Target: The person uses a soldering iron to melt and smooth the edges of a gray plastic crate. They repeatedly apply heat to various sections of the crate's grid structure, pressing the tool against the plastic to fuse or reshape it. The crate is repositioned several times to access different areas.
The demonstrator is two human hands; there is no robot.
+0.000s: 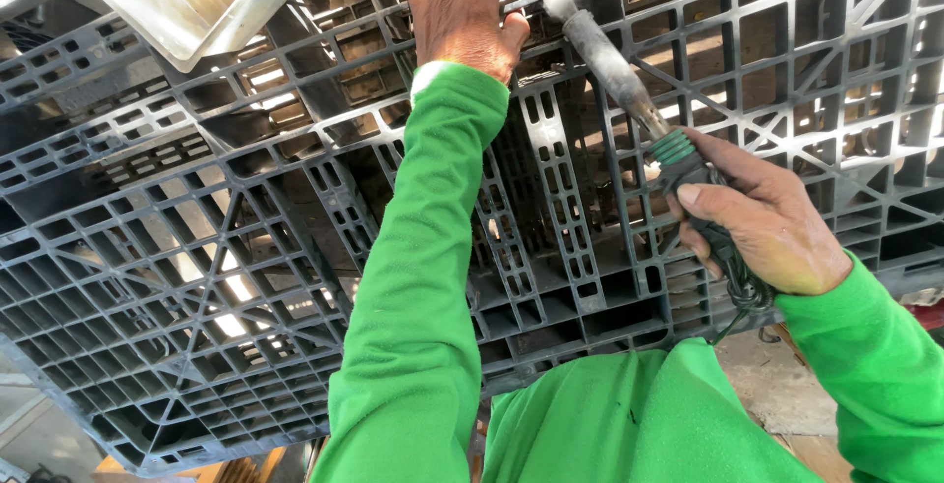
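My right hand (762,217) grips the dark handle of a soldering iron (615,70), whose long grey shaft points up-left to a spot on the black plastic pallet (197,276). A green band rings the handle where the shaft begins, and the cord loops under my fist. My left hand (462,11) lies flat on the pallet's ribs just left of the iron's tip, fingers spread and reaching past the top edge. Both arms wear bright green sleeves.
The pallet's open grid fills nearly the whole view. A pale shallow tray (182,1) with something green in it rests on the pallet at the top left. Bare ground (777,375) shows at the lower right.
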